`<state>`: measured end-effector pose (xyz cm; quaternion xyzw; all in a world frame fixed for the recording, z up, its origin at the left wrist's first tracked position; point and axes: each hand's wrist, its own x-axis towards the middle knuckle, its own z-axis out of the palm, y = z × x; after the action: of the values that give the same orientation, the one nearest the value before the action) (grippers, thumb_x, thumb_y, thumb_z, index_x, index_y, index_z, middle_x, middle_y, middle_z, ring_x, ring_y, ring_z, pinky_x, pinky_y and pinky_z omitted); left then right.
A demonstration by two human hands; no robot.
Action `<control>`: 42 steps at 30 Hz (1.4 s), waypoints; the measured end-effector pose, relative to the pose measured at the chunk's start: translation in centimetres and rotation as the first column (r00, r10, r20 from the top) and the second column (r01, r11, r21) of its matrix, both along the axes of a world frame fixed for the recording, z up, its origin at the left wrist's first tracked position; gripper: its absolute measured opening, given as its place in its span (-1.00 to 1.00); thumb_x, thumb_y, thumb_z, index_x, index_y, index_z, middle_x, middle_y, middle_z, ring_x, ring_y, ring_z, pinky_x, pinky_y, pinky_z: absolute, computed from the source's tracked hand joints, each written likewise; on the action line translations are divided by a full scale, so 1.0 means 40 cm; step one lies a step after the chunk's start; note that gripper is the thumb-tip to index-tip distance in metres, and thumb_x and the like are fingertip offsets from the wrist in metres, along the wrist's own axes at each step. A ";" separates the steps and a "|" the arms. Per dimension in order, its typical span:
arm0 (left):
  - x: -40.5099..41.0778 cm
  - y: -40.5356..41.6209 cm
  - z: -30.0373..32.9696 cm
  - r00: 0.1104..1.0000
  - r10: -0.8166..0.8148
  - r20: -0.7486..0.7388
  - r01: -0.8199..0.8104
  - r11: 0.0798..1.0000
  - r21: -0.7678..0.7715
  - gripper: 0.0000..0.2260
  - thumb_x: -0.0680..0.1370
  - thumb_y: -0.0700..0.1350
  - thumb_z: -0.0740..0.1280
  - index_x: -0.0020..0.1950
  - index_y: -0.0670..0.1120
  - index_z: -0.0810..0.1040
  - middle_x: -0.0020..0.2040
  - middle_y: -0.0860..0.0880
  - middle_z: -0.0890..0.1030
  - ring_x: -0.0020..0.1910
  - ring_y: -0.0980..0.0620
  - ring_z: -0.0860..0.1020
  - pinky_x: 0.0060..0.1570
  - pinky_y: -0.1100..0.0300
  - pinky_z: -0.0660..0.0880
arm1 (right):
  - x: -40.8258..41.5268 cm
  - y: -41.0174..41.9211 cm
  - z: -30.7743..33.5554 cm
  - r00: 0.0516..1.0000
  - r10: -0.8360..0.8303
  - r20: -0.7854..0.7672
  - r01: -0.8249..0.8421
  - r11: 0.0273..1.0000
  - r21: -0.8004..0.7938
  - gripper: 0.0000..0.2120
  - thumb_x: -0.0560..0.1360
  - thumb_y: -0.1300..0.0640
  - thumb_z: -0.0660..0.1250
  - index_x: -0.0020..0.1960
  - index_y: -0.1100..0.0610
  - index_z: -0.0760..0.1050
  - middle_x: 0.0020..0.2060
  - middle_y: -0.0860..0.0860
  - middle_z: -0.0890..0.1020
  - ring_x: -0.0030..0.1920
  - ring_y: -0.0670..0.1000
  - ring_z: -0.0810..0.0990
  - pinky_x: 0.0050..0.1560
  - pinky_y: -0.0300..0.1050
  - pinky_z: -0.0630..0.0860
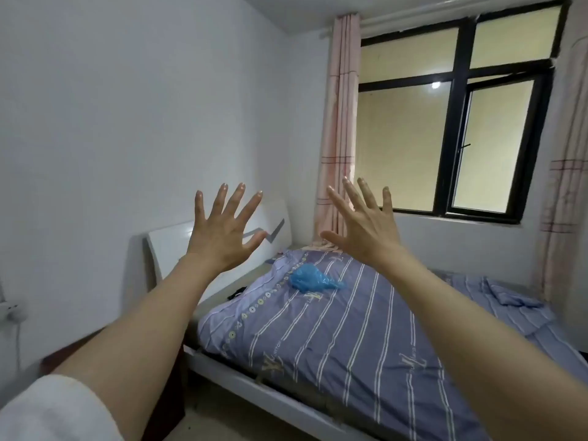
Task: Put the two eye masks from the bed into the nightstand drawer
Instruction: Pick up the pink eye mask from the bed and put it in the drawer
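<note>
Both arms are stretched out in front of the person, raised over the near side of the bed (pixel 334 345); the left hand (pixel 222 232) is spread wide, fingers fanned, back of the hand toward the viewer, holding nothing; the right hand (pixel 362 224) is likewise splayed open and empty, its fingers pointing up toward the window (pixel 458 122). The two hands are apart, at about the same height; a white sleeve (pixel 54 412) shows at the left upper arm, low in the corner.

The bed carries a purple quilt (pixel 318 332) with white stripes; on it, near the head end, lies a crumpled blue thing (pixel 310 280), which looks like thin plastic or cloth; whether it is an eye mask cannot be told. A small dark thing (pixel 237 292) lies at the quilt's left edge, on the bare strip beside it; too small to tell what it is. No eye mask can be made out for certain.

The white headboard (pixel 171 246) stands against the left wall, partly behind the left hand; a pink curtain (pixel 339 128) hangs at the window's left side, down to the bed's far corner. A dark red piece of furniture (pixel 171 386) stands beside the bed, under the left forearm, mostly hidden; its drawer cannot be seen.
</note>
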<state>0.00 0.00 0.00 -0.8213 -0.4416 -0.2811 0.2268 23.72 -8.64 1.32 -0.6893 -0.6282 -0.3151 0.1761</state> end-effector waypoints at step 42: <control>-0.045 1.198 -0.926 0.986 0.143 0.082 -0.024 0.617 -0.787 -0.49 0.57 0.14 0.06 0.47 0.03 0.04 0.54 -0.08 0.05 0.52 -0.06 -0.06 0.47 -0.14 -0.10 | -0.045 1.331 -0.910 0.888 -0.011 -0.460 -0.276 0.786 -0.553 -0.33 0.48 -0.23 0.13 0.48 -0.05 -0.05 0.53 0.07 0.04 0.52 0.11 -0.05 0.45 0.28 -0.13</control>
<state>-1.79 47.94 -37.03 -0.7953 -0.5719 -0.1053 -0.1714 21.90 44.58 -35.10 -0.7143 -0.6872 0.0791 0.1062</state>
